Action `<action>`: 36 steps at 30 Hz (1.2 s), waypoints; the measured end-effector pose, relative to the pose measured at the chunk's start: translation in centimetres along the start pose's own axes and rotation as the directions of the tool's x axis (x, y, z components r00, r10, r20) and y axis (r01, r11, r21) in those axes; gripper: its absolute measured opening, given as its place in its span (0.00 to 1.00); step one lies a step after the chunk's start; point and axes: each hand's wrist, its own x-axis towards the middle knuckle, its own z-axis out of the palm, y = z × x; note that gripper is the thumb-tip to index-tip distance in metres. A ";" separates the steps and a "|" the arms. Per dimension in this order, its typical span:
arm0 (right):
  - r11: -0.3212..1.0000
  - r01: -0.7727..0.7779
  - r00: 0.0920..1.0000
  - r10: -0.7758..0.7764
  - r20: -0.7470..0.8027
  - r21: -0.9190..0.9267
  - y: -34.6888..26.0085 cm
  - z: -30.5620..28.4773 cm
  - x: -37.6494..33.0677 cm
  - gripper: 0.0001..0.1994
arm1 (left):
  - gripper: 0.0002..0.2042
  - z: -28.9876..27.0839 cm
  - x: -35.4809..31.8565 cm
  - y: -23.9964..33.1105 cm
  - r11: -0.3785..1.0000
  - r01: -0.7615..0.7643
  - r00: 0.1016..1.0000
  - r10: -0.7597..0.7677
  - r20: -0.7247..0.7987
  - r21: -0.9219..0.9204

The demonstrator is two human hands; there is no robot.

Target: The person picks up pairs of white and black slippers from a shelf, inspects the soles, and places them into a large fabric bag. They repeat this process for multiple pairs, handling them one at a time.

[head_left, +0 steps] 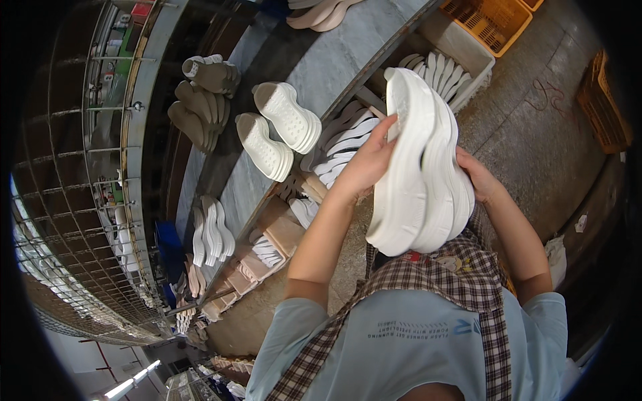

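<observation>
A stack of several white shoe soles is held up in front of my chest, tilted on edge. My left hand grips it from the left, the thumb over the near rim of the outermost sole. On the other side my right hand presses its fingers against the stack's edge; part of that hand is hidden behind the soles. To the left, two nested piles of white soles lie on a grey bench, their dotted inner faces showing.
Brownish soles and more white soles sit farther along the bench. Below its edge are boxes of soles and a pale bin. Orange crates stand on the floor. A wire mesh guard runs along the left.
</observation>
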 end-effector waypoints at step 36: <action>0.985 -0.144 0.989 0.147 0.032 -0.090 -5.6 -15.1 -12.2 0.24 | 0.54 15.0 7.4 6.0 0.139 -0.758 0.638 0.362 0.680 0.637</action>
